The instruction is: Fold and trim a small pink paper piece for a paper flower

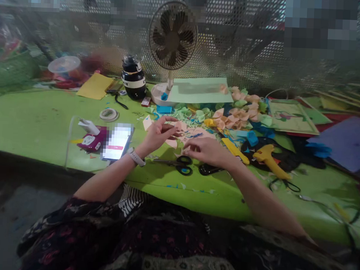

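Observation:
My left hand [158,135], with a white watch on the wrist, hovers over the green table [34,124] with its fingers curled round a small pink paper piece [180,127]. My right hand [205,150] lies palm down beside it, fingers bent and pinching at the same pink paper scraps [194,134]. Black-handled scissors [178,165] lie just in front of both hands. A second dark pair of scissors [208,169] sits under my right wrist.
A phone [117,142] and a charger on a pink pouch [92,139] lie at the left. Folded paper petals [237,109], a yellow glue gun [268,158], a tape roll [108,114], a desk fan [172,39], a helmet-shaped object [133,78] and coloured sheets [346,142] crowd the table.

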Tool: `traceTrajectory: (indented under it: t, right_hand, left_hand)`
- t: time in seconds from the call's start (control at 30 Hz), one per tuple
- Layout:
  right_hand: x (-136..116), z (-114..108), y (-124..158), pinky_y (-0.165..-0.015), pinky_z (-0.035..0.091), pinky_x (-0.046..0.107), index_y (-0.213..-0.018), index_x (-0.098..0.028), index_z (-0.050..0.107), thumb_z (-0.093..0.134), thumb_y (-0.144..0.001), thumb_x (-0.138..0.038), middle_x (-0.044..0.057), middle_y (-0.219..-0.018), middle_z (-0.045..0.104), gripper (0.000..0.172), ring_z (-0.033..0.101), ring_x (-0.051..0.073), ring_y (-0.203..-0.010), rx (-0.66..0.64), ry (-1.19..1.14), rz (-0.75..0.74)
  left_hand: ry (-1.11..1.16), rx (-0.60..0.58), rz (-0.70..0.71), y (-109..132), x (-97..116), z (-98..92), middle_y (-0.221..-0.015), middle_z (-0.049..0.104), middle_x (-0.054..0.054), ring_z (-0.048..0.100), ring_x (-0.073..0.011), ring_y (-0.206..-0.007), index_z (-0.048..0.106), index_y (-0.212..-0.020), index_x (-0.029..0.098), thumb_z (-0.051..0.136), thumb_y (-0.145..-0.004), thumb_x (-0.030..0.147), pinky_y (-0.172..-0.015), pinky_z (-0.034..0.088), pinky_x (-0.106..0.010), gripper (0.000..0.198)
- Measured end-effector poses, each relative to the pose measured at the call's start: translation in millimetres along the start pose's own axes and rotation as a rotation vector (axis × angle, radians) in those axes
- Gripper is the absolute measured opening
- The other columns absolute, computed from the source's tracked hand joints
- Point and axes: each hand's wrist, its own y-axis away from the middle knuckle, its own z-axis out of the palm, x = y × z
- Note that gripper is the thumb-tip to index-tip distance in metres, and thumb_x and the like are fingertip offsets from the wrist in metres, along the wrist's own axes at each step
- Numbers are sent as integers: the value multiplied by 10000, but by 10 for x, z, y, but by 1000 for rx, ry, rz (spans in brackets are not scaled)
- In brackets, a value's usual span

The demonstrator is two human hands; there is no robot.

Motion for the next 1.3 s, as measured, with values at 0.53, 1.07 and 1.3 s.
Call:
traceTrajectory:
  t: [0.53,1.07,1.3]
  right_hand:
    - [-87,59,-129,-637,460,282,-1048,-173,708,587,-908,-241,58,-948,725,197,566,123,-658,406,-259,-83]
    - [-6,204,-229,-660,515,302,-866,-195,648,643,-875,-324,55,-907,664,130,612,164,-791,552,-422,-51]
    - [-3,259,-260,-752,567,353,-869,-202,628,664,-874,-448,37,-853,706,249,659,168,-769,426,-657,-21]
  left_hand:
    - [-57,-81,39,69,-169,0,-882,754,-57,761,-174,-726,525,-1090,174,724,-860,393,-679,645,-278,375]
    - [-264,22,166,77,-129,-13,-745,680,-35,637,-120,-697,747,-786,176,784,-785,406,-610,538,-234,233]
    - [-38,117,-9,92,-152,16,-766,724,-31,656,-116,-658,747,-852,168,805,-746,439,-623,560,-257,297]
